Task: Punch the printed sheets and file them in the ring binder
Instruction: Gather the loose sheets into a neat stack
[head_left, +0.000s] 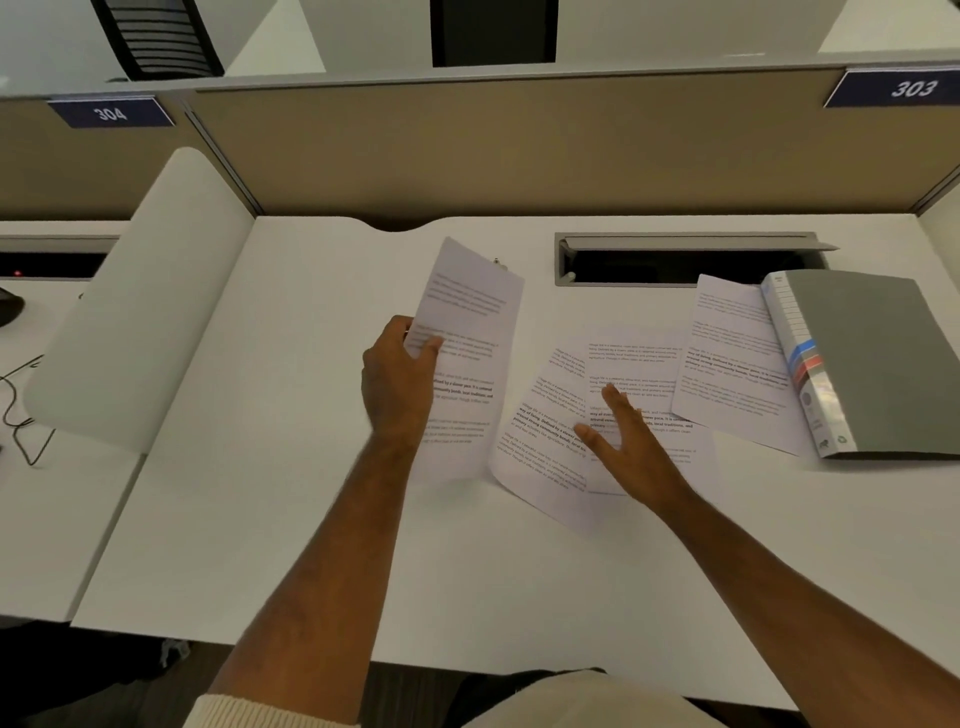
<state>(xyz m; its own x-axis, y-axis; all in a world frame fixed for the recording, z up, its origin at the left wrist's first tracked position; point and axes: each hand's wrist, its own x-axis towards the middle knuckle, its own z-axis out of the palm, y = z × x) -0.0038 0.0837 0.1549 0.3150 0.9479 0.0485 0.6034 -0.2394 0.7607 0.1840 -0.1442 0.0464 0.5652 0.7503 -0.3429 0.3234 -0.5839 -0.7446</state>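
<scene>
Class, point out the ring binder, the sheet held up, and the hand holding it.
ring binder (872, 358), head view, on its grey cover.
held sheet (470, 312), head view, upper printed part.
left hand (400, 379), head view, back of the hand.

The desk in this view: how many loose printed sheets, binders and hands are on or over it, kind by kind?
White printed paper sheets: 4, one held in the left hand, two fanned under the right hand, one beside the binder
Closed grey ring binder: 1
Hands: 2
Total: 7

Cream ribbed sleeve (244, 712), bare forearms
</scene>
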